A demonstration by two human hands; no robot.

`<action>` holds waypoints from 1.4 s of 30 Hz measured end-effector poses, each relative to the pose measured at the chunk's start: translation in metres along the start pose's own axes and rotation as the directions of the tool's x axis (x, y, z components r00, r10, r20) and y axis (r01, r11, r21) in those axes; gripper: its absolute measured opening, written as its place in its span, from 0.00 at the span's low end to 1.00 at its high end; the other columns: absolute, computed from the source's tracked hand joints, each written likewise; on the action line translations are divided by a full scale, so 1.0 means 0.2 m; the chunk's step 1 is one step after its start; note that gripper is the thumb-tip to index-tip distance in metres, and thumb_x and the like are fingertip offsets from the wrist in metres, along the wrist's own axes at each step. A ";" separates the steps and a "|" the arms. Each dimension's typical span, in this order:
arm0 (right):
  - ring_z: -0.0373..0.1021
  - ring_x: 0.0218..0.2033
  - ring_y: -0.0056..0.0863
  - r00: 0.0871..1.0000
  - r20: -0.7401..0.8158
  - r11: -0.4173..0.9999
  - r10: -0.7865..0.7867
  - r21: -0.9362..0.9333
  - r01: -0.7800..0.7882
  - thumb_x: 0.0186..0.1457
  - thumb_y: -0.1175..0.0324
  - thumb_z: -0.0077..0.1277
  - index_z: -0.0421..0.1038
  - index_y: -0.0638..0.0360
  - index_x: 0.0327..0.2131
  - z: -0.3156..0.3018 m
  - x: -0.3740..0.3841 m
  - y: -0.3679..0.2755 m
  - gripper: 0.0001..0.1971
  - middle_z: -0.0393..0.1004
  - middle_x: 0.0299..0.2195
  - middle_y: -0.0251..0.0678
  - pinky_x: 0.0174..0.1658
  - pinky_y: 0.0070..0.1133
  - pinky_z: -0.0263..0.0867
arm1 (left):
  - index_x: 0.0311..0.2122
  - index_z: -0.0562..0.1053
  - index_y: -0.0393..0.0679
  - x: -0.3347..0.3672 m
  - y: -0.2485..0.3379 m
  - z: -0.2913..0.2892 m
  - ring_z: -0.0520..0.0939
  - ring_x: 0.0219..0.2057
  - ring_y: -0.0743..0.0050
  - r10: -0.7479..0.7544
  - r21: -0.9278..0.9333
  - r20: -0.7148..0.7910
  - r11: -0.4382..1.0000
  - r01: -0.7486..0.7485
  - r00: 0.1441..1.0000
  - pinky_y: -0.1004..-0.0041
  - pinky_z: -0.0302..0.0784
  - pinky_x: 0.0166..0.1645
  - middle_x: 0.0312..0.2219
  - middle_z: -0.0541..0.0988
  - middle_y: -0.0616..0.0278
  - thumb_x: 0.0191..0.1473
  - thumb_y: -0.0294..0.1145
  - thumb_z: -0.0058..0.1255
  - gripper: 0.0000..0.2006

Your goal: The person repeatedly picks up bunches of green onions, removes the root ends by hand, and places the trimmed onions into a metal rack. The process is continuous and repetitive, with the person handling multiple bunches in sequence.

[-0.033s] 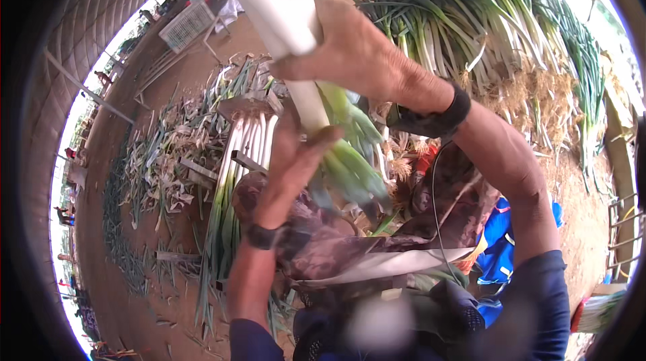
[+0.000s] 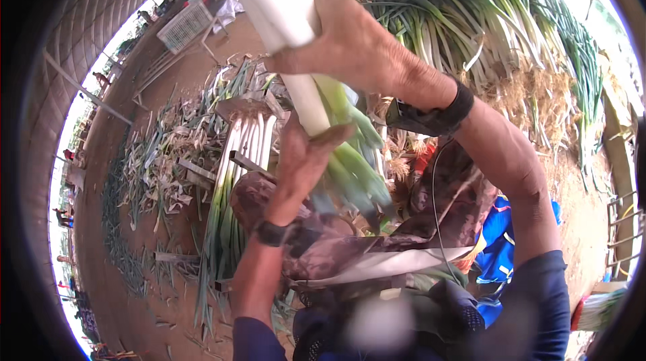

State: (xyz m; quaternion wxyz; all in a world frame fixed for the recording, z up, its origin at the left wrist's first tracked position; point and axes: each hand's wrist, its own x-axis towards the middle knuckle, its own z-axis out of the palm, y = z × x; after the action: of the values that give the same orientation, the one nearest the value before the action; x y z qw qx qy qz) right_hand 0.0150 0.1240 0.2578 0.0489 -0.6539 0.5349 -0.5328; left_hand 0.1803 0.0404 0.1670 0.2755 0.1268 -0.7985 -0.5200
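A pair of thick white-stemmed green onions (image 2: 266, 1) slants across the upper middle, close to the camera, their upper ends cut off by the picture's edge. My right hand (image 2: 356, 45) wraps round the white stems, fingers closed. Lower down, my left hand (image 2: 303, 159) is closed about the stems where white turns to green, its thumb lying across them. The green leaves hang below it, blurred, over my lap. Left of my left hand, a row of cleaned green onions (image 2: 252, 135) lies across a metal stand (image 2: 247, 164), white ends away from me.
Unpeeled green onions with roots (image 2: 484, 31) are heaped at the far right. Peelings and leaf scraps (image 2: 161, 166) cover the ground on the left. A pale plastic crate (image 2: 185, 26) stands at the far left. Blue cloth or bags (image 2: 496, 246) lie by my right side.
My left hand has shifted slightly right along with its forearm. The stems and leaves have moved a little to the right. My right hand keeps its grip, nearly unmoved.
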 end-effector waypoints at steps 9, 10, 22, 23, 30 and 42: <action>0.80 0.44 0.33 0.950 -0.183 0.931 0.255 0.311 -0.190 0.60 0.74 0.51 0.68 0.76 0.54 -0.27 -0.09 0.02 0.20 0.79 0.50 0.46 0.49 0.26 0.77 | 0.58 0.69 0.33 0.05 -0.12 -0.03 0.83 0.53 0.59 -0.050 -0.280 0.004 0.959 0.049 0.999 0.64 0.81 0.57 0.51 0.81 0.47 0.53 0.21 0.58 0.25; 0.80 0.46 0.35 0.951 -0.195 0.895 0.239 0.425 -0.137 0.60 0.75 0.49 0.67 0.78 0.55 -0.30 -0.09 0.05 0.22 0.78 0.52 0.48 0.51 0.26 0.77 | 0.58 0.69 0.31 0.06 -0.11 -0.06 0.82 0.54 0.57 -0.074 -0.285 0.025 0.955 0.078 0.997 0.62 0.78 0.62 0.52 0.80 0.44 0.51 0.19 0.57 0.27; 0.74 0.55 0.34 0.911 0.121 0.663 0.394 0.650 -0.373 0.62 0.62 0.60 0.69 0.62 0.61 -0.17 -0.17 0.24 0.27 0.76 0.54 0.43 0.59 0.29 0.70 | 0.47 0.81 0.40 0.18 -0.14 0.19 0.86 0.41 0.72 0.026 -0.358 0.244 0.931 0.065 0.969 0.68 0.81 0.48 0.40 0.86 0.58 0.49 0.45 0.72 0.25; 0.74 0.54 0.31 0.934 0.074 0.659 0.351 0.689 -0.302 0.63 0.60 0.60 0.67 0.65 0.62 -0.18 -0.18 0.25 0.29 0.76 0.54 0.42 0.58 0.28 0.71 | 0.47 0.80 0.40 0.17 -0.16 0.18 0.85 0.41 0.72 -0.001 -0.351 0.261 0.931 0.096 0.965 0.68 0.81 0.48 0.40 0.86 0.58 0.49 0.45 0.72 0.24; 0.76 0.51 0.26 0.878 0.195 0.725 0.437 0.500 -0.473 0.64 0.54 0.58 0.67 0.68 0.60 -0.13 -0.20 0.37 0.31 0.79 0.51 0.40 0.56 0.26 0.73 | 0.49 0.79 0.39 0.14 -0.21 0.14 0.84 0.43 0.71 -0.092 -0.393 0.322 0.892 0.221 0.942 0.70 0.79 0.51 0.41 0.85 0.60 0.49 0.37 0.70 0.23; 0.78 0.51 0.38 0.897 0.287 0.567 0.336 0.699 -0.436 0.63 0.56 0.59 0.68 0.71 0.59 0.01 -0.23 0.31 0.30 0.78 0.52 0.52 0.56 0.30 0.74 | 0.49 0.78 0.38 0.05 -0.19 0.25 0.83 0.42 0.73 -0.080 -0.564 0.316 0.786 0.254 0.946 0.70 0.78 0.50 0.41 0.84 0.63 0.50 0.31 0.71 0.22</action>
State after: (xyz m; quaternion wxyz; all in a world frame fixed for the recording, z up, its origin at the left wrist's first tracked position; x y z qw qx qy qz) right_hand -0.0171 0.1309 0.1873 0.4608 -0.4728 0.3936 -0.6397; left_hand 0.1393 0.0572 0.1199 0.1402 0.0310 -0.6097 -0.7795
